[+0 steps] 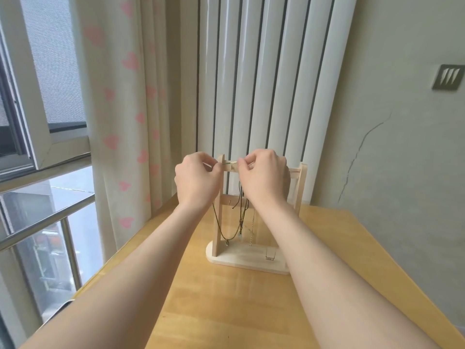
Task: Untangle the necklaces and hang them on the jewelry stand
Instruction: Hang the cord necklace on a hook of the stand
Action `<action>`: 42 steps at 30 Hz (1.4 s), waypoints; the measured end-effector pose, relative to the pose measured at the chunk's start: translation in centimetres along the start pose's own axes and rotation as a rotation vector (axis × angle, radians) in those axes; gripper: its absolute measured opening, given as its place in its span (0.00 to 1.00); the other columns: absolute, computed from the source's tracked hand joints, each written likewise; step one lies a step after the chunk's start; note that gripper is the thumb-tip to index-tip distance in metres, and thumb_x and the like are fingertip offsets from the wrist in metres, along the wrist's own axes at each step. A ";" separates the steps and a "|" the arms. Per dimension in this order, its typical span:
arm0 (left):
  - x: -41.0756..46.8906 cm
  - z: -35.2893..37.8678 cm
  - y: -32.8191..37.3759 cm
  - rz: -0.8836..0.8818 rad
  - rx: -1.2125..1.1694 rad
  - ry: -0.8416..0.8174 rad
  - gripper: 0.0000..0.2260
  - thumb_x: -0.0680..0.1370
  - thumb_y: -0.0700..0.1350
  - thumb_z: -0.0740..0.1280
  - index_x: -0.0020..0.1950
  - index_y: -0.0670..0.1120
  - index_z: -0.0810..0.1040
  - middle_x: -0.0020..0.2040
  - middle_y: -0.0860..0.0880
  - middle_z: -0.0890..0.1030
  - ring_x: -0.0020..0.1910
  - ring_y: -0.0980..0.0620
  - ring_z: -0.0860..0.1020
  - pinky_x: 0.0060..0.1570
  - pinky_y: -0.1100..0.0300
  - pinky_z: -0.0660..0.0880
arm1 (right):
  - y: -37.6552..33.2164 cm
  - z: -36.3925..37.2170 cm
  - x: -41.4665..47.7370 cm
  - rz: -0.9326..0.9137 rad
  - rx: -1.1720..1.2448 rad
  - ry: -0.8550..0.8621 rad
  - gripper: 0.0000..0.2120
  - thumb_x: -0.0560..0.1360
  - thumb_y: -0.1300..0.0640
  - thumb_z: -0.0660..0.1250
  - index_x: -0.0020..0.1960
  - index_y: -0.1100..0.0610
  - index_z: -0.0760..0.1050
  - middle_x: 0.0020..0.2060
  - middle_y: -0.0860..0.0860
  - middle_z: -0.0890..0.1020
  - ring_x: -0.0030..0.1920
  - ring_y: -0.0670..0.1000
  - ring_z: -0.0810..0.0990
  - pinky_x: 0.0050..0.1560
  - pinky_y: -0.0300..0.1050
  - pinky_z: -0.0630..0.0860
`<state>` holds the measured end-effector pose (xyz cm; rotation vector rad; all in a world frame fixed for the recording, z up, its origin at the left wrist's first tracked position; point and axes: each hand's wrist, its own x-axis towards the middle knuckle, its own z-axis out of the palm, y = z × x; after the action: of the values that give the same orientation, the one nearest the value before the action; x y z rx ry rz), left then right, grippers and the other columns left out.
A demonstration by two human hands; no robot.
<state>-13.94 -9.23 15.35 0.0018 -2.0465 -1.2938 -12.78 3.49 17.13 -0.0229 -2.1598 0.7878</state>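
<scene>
Forearms [120, 285] stretch up from bottom frame; my left hand [197, 180] and right hand [264, 177] each pinch a thin cord [230, 162] atop the stand [300, 187], center frame.

No word or number can be read for certain. A grey wall plate [448, 76] on the right wall bears a sign of three white slanted wedge strokes. The bar pendant [269, 258] of a thin chain hangs low over the base of the jewelry stand [246, 264]. It looks like a row of small characters, too small to read. A tiny dark mark [233, 168] on the stand's top bar is illegible.
</scene>
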 end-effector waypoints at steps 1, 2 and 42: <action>0.0 0.2 -0.1 -0.003 -0.008 0.007 0.06 0.79 0.51 0.70 0.44 0.52 0.84 0.37 0.52 0.86 0.43 0.48 0.86 0.54 0.52 0.79 | 0.0 0.3 0.2 -0.001 -0.024 0.006 0.11 0.81 0.51 0.69 0.42 0.53 0.83 0.36 0.50 0.84 0.38 0.57 0.81 0.35 0.42 0.68; 0.1 0.5 -0.1 -0.005 -0.015 0.010 0.06 0.79 0.51 0.70 0.44 0.52 0.83 0.37 0.52 0.86 0.42 0.48 0.86 0.53 0.53 0.79 | 0.2 0.7 0.3 -0.006 -0.046 0.015 0.12 0.80 0.51 0.69 0.41 0.54 0.82 0.35 0.50 0.83 0.37 0.57 0.81 0.35 0.42 0.69; -1.1 1.9 -2.4 -0.046 0.250 -0.098 0.06 0.74 0.54 0.75 0.44 0.53 0.88 0.38 0.55 0.85 0.44 0.47 0.83 0.39 0.58 0.74 | 3.8 2.6 -2.7 0.077 0.061 -0.102 0.07 0.78 0.49 0.72 0.54 0.49 0.85 0.43 0.44 0.87 0.49 0.51 0.84 0.44 0.43 0.77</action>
<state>-15.05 -8.51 12.33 0.1017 -2.2922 -1.0755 -13.76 4.42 11.99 -0.0354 -2.2406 0.9161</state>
